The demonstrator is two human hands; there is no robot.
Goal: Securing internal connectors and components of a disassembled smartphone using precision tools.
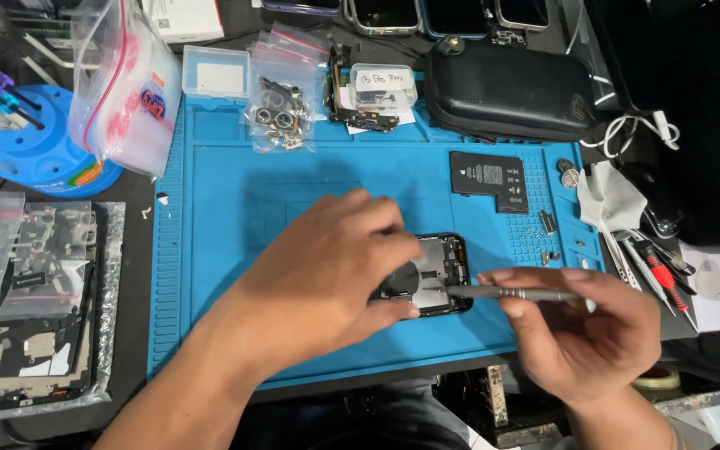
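Left hand closed over opened phone on blue mat; right hand, just beside, pinching slim metal screwdriver, tip at phone's inner frame.

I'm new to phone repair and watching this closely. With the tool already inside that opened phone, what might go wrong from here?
1. The right hand holds the thin metal tool with its tip inside the opened phone; a slip might scratch the parts inside.
2. The left hand alone steadies the phone, so it may shift on the blue mat.
3. The tiny loose screws lie near the right hand and may get scattered.
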